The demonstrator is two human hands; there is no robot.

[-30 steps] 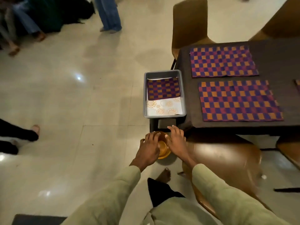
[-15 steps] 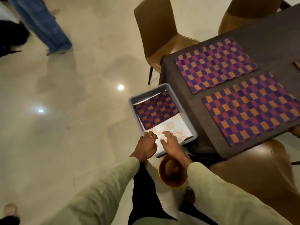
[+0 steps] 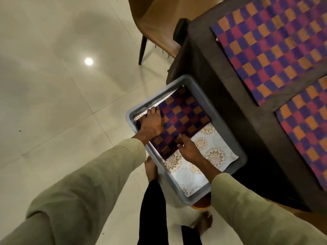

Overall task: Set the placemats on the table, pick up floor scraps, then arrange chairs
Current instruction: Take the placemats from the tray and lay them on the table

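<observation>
To the right of both my hands stands the dark table [image 3: 221, 82], with two checked placemats already on it: one mat [image 3: 272, 48] far ahead and right, a second mat [image 3: 307, 135] level with my right forearm. Ahead of my left hand a brown chair [image 3: 159, 27] is drawn up at the table's corner. Under my hands sits the grey bin [image 3: 242, 156], pressed against the table's side. Inside it, a folded checked placemat [image 3: 184, 119] lies on a white floral sheet [image 3: 212, 154]. My left hand [image 3: 151, 123] lies on the placemat's far left corner, fingers bent down over its edge by the bin wall; whether they actually grip the cloth I cannot tell. My right hand [image 3: 189, 149] rests at the placemat's near edge, fingers loosely spread and touching the cloth, nothing clenched. Below my right sleeve an orange bowl [image 3: 201, 206] peeks out from beneath the bin.
</observation>
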